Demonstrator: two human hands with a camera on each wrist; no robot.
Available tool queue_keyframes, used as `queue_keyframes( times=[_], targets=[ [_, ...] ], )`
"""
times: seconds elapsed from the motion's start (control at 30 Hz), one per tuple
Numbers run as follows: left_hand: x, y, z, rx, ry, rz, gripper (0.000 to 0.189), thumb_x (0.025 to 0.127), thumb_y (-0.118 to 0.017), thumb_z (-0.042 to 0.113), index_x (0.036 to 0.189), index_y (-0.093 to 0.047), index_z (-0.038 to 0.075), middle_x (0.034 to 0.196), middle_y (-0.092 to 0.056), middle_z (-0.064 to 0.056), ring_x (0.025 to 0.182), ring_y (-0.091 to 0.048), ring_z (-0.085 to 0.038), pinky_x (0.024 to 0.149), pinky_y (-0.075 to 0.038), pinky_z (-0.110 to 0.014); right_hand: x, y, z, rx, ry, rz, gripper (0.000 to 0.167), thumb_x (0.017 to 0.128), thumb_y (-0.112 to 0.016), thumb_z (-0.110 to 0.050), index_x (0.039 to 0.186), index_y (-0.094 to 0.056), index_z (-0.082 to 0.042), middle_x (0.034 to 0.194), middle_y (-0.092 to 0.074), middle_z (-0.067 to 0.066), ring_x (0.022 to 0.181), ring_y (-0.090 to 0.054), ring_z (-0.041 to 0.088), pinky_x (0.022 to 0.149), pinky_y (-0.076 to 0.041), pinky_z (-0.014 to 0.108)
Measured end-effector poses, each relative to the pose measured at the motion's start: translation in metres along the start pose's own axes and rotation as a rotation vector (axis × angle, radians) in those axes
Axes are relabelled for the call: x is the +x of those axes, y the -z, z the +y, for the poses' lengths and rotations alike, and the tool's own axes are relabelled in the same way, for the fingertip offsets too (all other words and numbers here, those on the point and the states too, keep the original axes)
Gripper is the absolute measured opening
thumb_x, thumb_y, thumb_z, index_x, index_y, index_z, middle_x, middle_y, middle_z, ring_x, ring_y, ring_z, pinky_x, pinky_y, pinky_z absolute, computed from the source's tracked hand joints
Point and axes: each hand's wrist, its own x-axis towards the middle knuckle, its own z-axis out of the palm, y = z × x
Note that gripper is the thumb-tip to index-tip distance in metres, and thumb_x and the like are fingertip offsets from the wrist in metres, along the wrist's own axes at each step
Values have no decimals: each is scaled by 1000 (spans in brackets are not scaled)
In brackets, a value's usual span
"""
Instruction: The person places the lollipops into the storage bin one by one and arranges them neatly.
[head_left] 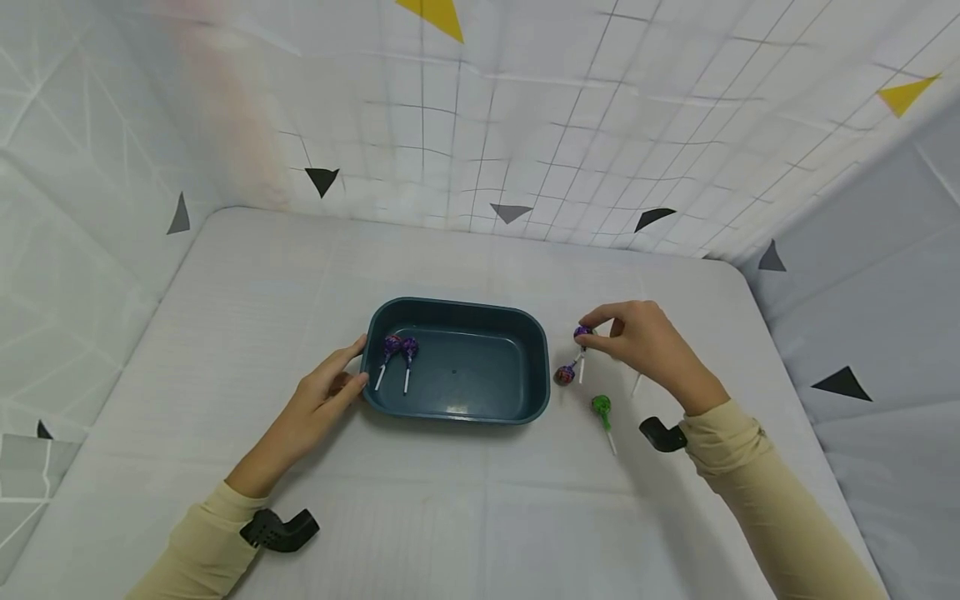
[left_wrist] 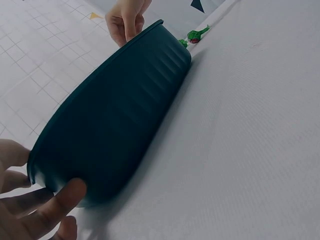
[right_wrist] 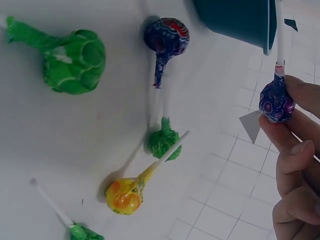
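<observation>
A dark teal plastic tray (head_left: 456,415) stands on the white-covered table. My left hand (head_left: 324,393) holds its left end, fingers and thumb spread around the corner; in the left wrist view the thumb and fingers (left_wrist: 70,195) touch its outer wall. Two purple-wrapped lollipops (head_left: 409,347) lie inside at the left end. To the right of the tray, my right hand (head_left: 643,337) pinches a purple lollipop (right_wrist: 276,104) by its wrapped head between thumb and fingers. Its white stick points up in the right wrist view. Just below that hand lies another purple-and-red lollipop (head_left: 565,375).
A green lollipop (head_left: 602,406) lies nearer the table's front. The right wrist view shows a yellow lollipop (right_wrist: 123,196) and several green ones, such as the large green lollipop (right_wrist: 75,62). White patterned curtains (head_left: 480,125) close off the back and sides.
</observation>
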Motion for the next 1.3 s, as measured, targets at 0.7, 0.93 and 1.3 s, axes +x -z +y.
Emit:
queue_keyframes(
  times=[0.7,0.93,1.3],
  targets=[
    [1,-1,0,10,-15,10,57,108,-56,14,161,-37,9,140,-60,-16,90,-61,-11,89,-48,-16,20,-7,-26,34,102,20,21,90,-83,-25,109,-82,-16,99,-80,3,63,-55,15,53,-42,28],
    [0,0,2,4,-14,5,57,108,-56,14,161,-37,9,141,-60,-14,92,-62,-11,88,-48,-16,27,-10,-37,51,112,12,23,90,-83,-28,110,-82,-16,101,-80,3,63,-55,16,53,-43,29],
    [0,0,2,14,-11,6,57,107,-56,14,161,-37,9,140,-61,-14,92,-61,-8,89,-48,-16,35,-18,-50,78,129,-11,23,91,-81,-34,109,-81,-19,101,-80,-2,66,-58,14,57,-46,30]
  ],
)
